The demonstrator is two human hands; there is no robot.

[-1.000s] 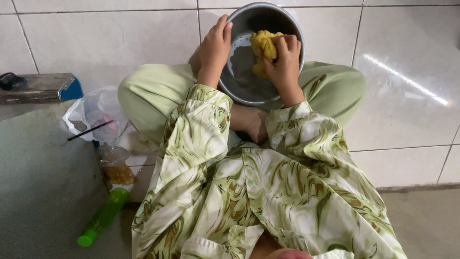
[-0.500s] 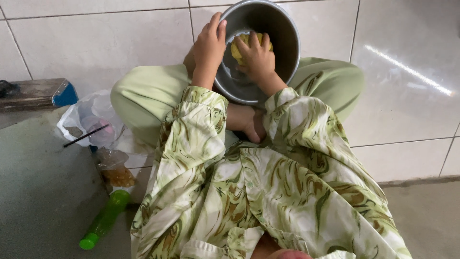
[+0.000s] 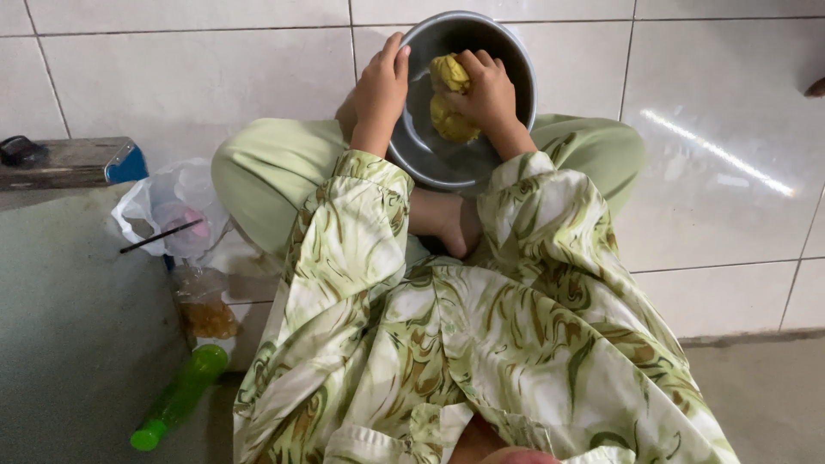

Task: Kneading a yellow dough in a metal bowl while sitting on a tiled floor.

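Lying left of knee: crumpled clear plastic bag (image 3: 172,210); below it, small clear packet (image 3: 204,305) holding brownish contents.

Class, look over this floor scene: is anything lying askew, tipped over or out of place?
Yes. A green bottle lies tipped on its side on the floor beside the person's left knee. Near it, a crumpled plastic bag sits loose, with a dark stick lying across it. The metal bowl shows no spill.

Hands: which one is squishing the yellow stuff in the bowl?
The right hand. It is closed on the yellow dough inside the metal bowl. The left hand only grips the bowl's rim and has no dough in it.
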